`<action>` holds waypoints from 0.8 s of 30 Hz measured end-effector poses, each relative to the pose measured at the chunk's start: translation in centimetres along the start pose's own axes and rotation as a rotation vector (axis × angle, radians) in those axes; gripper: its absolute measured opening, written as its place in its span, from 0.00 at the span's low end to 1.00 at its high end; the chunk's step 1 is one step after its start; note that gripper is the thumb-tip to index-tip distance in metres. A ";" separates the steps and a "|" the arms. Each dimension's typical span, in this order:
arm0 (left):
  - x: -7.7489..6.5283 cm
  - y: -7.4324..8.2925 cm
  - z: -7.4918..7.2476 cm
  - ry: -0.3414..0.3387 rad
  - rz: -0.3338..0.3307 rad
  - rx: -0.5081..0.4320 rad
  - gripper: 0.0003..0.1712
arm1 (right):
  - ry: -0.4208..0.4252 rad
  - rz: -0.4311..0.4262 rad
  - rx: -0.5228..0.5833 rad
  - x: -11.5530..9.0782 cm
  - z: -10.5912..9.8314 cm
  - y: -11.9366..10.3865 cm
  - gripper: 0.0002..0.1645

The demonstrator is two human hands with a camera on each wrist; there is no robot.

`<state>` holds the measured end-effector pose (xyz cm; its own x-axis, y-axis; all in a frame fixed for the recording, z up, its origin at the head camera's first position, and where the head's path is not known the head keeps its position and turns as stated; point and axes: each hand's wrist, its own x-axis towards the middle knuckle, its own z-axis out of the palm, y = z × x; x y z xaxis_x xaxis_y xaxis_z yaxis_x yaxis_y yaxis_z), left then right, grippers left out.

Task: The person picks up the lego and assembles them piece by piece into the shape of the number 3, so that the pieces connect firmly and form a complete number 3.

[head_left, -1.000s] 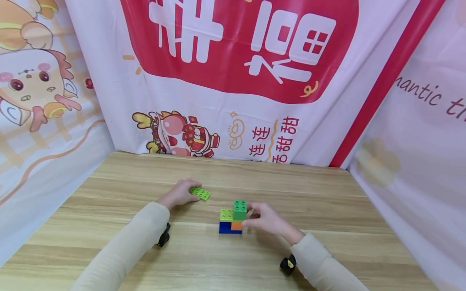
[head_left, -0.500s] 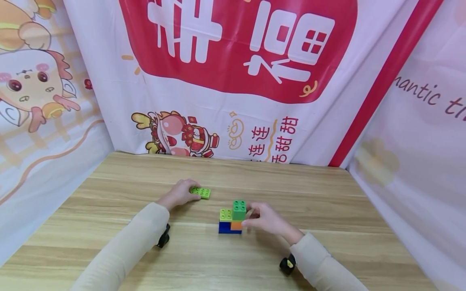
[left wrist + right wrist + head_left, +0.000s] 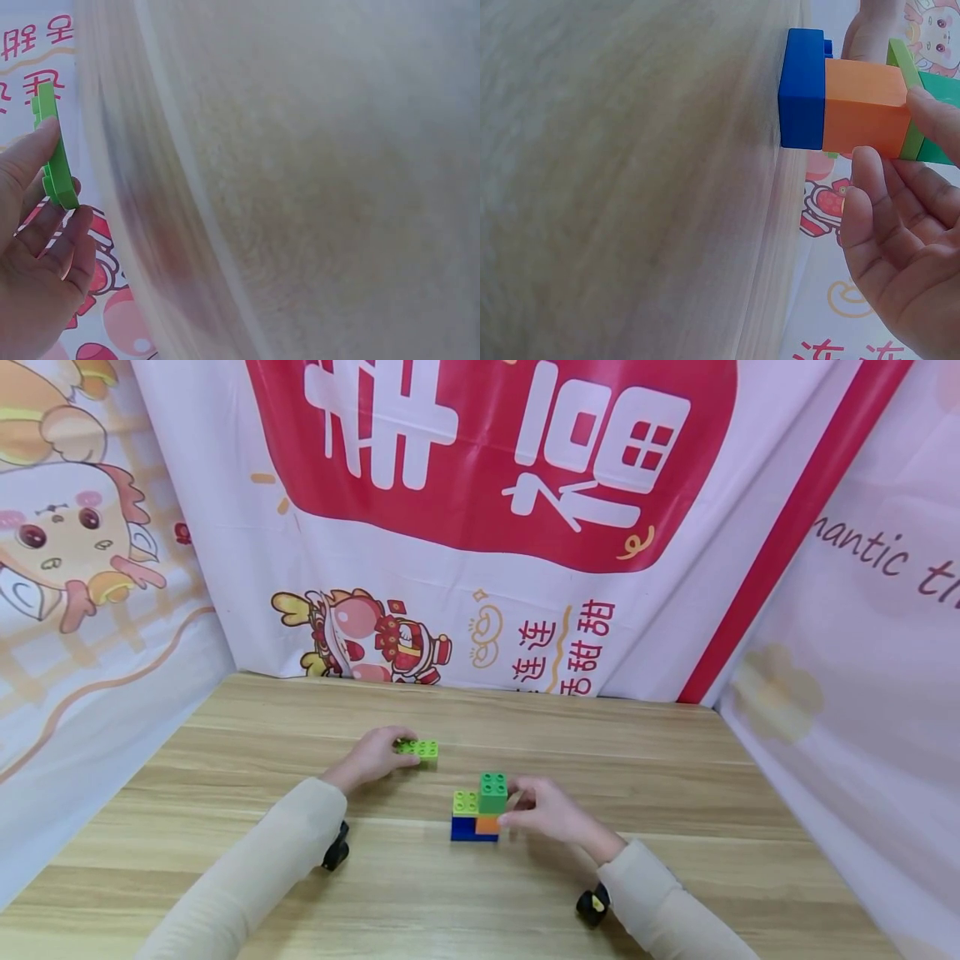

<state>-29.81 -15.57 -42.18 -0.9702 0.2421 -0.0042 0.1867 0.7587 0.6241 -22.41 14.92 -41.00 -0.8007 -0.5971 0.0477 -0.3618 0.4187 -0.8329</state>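
My left hand [image 3: 375, 756] pinches a flat bright-green building block [image 3: 427, 750] by its left end, thumb on one side and fingers on the other. In the left wrist view this block [image 3: 58, 165] is seen edge-on, above the table. A small stack stands right of it: a blue block [image 3: 462, 829] at the bottom, an orange block [image 3: 487, 825] on it, a flat lime block [image 3: 466, 802] over that, and a green block [image 3: 492, 793] on top. My right hand [image 3: 553, 812] holds the stack's right side, the thumb across the lime and green blocks in the right wrist view.
The wooden table [image 3: 660, 760] extends around both hands. A white and red printed cloth [image 3: 450, 543] hangs behind its far edge, with printed cloths at the left and right sides. Black wrist cameras [image 3: 592, 906] sit under the sleeves.
The flat green block has turned from slanted to straight across and shifted slightly right and away, along with my left hand. My right hand and the stack stay put.
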 end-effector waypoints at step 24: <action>-1.2 1.7 -1.0 0.032 0.081 -0.096 0.23 | -0.004 0.000 0.012 0.1 0.0 0.1 0.19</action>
<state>-28.52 -15.16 -40.32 -0.9574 0.2794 0.0733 0.2502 0.6755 0.6936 -22.51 14.87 -41.05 -0.7990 -0.5996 0.0452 -0.3557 0.4106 -0.8396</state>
